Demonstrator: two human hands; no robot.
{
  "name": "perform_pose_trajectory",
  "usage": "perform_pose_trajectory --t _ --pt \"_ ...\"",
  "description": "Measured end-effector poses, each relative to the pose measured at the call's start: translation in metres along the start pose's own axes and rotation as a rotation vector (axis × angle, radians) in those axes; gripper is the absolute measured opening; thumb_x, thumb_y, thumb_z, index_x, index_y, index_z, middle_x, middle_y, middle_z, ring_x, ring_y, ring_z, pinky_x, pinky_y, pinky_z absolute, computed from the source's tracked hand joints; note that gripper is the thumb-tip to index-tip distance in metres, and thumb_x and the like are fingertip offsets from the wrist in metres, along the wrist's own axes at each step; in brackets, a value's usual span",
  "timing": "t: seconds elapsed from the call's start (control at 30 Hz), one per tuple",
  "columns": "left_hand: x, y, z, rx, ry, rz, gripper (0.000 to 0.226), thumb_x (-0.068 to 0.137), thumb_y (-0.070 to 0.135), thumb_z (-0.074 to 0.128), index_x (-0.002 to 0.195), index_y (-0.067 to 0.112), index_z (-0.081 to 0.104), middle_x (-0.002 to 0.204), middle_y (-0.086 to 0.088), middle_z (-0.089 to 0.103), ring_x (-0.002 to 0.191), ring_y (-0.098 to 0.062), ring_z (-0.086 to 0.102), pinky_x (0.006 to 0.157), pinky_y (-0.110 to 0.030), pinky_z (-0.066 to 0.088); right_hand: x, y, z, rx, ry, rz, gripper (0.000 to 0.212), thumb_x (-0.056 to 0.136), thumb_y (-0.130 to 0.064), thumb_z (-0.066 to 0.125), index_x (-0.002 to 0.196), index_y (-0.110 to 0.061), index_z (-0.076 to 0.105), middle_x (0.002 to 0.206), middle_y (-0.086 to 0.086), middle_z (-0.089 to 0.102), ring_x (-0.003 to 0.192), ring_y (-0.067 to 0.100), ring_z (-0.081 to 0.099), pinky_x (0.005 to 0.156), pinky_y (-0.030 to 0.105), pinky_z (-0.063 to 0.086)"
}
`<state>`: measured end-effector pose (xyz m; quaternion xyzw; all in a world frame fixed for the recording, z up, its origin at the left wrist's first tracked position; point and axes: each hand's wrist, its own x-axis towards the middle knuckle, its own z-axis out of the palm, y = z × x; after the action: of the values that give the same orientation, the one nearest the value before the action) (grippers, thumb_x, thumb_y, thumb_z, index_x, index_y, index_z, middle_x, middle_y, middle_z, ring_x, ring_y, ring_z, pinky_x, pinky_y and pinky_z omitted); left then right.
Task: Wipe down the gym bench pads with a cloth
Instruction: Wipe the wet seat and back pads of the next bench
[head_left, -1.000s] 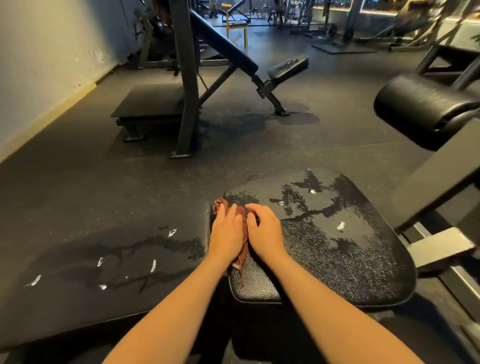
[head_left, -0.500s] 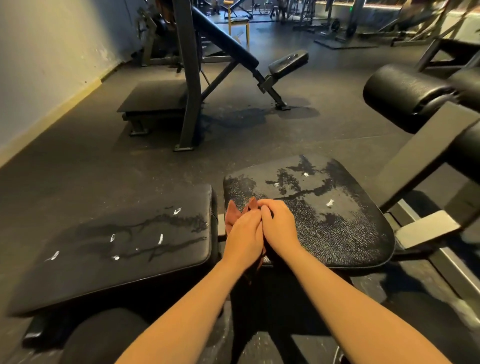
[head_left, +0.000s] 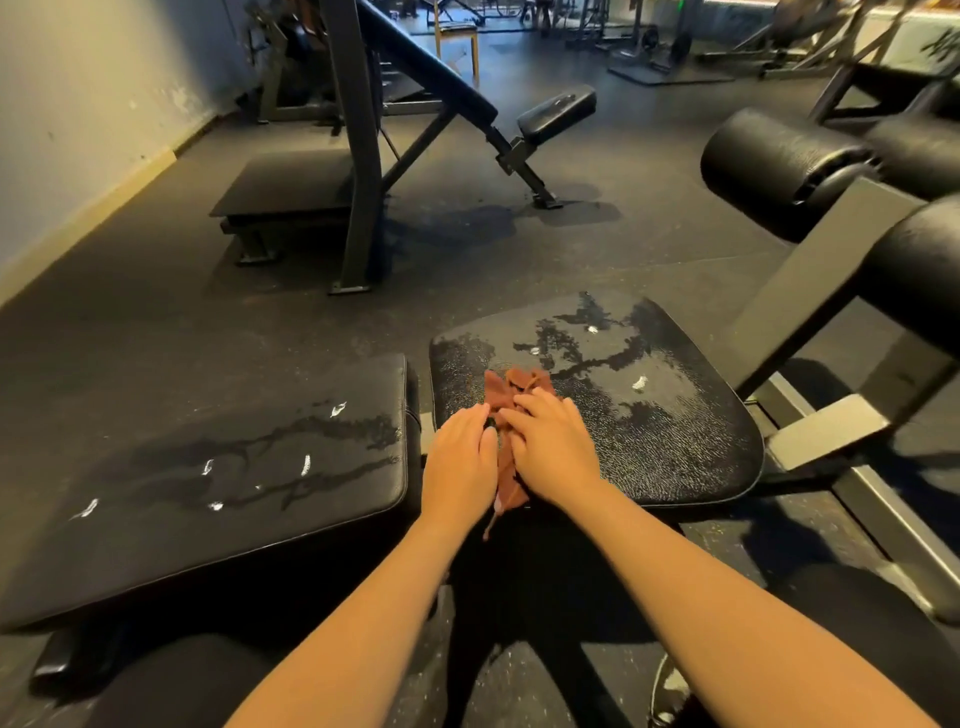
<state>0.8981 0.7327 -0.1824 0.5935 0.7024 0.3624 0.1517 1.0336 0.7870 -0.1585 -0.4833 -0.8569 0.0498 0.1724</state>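
I see a crumpled rust-brown cloth (head_left: 514, 387) lying at the 8 o'clock edge of the wet black textured vinyl bench pad (head_left: 654, 436). My left hand (head_left: 460, 462) and right hand (head_left: 556, 447) press it side by side, fingers nearly straight. A second streaked black pad (head_left: 234, 467) sits at 9 o'clock.

a gym: padded benches (head_left: 597, 415), weight machines (head_left: 363, 145), rubber floor (head_left: 156, 312).

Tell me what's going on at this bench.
A person is wiping down a gym bench. The left hand and right hand press a reddish-brown cloth onto the near-left part of the right pad. That pad shows wet streaks and white foam spots beyond the cloth. The left pad beside it shows streaks and spots too.
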Motion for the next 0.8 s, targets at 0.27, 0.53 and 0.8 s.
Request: perform_pose_trajectory --t 0.27,0.53,0.8 --pt "0.011 0.029 0.010 0.246 -0.019 0.068 0.045 0.106 0.035 0.030 0.138 0.020 0.057 0.137 0.002 0.061 0.128 -0.021 0.052 0.107 -0.044 0.039 -0.015 0.018 -0.008 -0.008 0.008 0.111 0.050 0.093 -0.034 0.033 0.126 -0.021 0.069 0.137 0.004 0.062 0.134 0.029 0.049 0.112 0.046 0.036" --pt "0.014 0.048 0.030 0.237 -0.068 0.137 0.045 0.106 0.038 0.031 0.139 0.023 0.057 0.136 0.004 0.062 0.126 -0.022 0.053 0.107 -0.045 0.037 -0.033 0.070 -0.036 -0.046 0.152 0.321 0.032 0.094 -0.021 0.054 0.121 -0.023 0.071 0.132 -0.003 0.064 0.133 0.022 0.047 0.114 0.047 0.028" --pt "0.018 0.070 0.043 0.194 -0.063 0.154 0.042 0.105 0.036 0.031 0.134 0.025 0.060 0.132 0.005 0.064 0.123 -0.021 0.056 0.103 -0.044 0.039 -0.045 0.060 -0.032 0.042 0.033 0.070 0.045 0.089 -0.030 0.041 0.123 -0.023 0.070 0.129 -0.003 0.065 0.125 0.020 0.055 0.111 0.045 0.038"
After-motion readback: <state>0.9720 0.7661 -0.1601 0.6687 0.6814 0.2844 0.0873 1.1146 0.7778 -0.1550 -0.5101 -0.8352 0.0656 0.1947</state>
